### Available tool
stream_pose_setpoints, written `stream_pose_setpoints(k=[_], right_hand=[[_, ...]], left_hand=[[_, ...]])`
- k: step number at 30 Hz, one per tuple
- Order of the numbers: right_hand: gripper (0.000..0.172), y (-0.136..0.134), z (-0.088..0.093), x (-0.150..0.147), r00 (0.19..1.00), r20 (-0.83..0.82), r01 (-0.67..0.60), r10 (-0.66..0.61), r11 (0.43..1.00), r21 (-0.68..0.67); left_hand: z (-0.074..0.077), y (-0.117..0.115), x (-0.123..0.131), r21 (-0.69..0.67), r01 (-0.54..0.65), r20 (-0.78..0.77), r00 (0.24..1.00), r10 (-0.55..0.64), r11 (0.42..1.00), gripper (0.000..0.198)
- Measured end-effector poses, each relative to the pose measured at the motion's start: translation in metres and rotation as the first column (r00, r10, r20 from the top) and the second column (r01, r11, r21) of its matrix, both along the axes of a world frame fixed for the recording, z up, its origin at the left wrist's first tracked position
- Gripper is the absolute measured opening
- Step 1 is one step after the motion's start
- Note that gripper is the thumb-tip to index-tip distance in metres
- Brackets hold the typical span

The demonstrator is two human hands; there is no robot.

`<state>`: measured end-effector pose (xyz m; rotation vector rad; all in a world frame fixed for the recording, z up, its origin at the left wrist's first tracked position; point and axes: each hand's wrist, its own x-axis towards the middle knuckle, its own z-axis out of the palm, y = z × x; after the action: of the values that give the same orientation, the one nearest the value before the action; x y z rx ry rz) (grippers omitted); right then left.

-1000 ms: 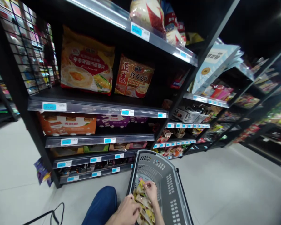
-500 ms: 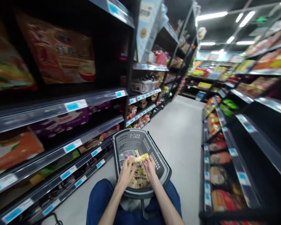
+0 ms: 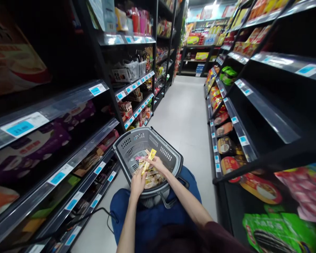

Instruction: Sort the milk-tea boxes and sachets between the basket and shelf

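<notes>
Purple packs (image 3: pixel 39 144): well apart, at 9 o'clock from the basket (image 3: pixel 126 151).
Basket: grey, slotted walls, its near end between the knees (image 3: pixel 122 205).
Clear tubs (image 3: pixel 133 70): between 11 and 12 o'clock, beyond the basket.
Left hand (image 3: pixel 138 182): over the basket, at the sachet's 7 o'clock end; fingertips seem to touch it, but whether they pinch I cannot tell.
Sachet (image 3: pixel 151 155): yellow, slim, raised above the basket's inside, slanting from 7 to 1 o'clock. Looks light and soft, bending easily, with slick film; contents may crush. Best held flat near the middle by thumb and fingers, its 1 o'clock end left free.
Pile (image 3: pixel 154 181): similar small packs, loose in the basket, at 6 o'clock below the sachet; probably light and slippery against each other.
Right hand (image 3: pixel 158 164): at the sachet's 4 o'clock side, fingers closed on its middle, close beside the left hand.
Round packs (image 3: pixel 226 144): well apart, near 3 o'clock.
Green bag (image 3: pixel 268 230): at 4 o'clock, farther off.
</notes>
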<state>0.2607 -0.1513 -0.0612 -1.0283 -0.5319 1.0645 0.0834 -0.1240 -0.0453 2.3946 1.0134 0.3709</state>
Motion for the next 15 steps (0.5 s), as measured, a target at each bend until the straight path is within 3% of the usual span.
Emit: stream_pose_setpoints(k=[8,15], right_hand=[[0.048,0.008,-0.013,-0.006,0.976,0.200,-0.067,0.084,0.994,-0.087],[0.063,0.003,-0.005,-0.005,0.955,0.183,-0.218,0.235,0.970,-0.106]], left_hand=[[0.010,-0.004,0.007,-0.004,-0.005,-0.195,0.981,0.004,1.000,0.041],[0.012,0.003,0.004,-0.044,-0.073,-0.153,0.986,0.066,0.996,0.043]])
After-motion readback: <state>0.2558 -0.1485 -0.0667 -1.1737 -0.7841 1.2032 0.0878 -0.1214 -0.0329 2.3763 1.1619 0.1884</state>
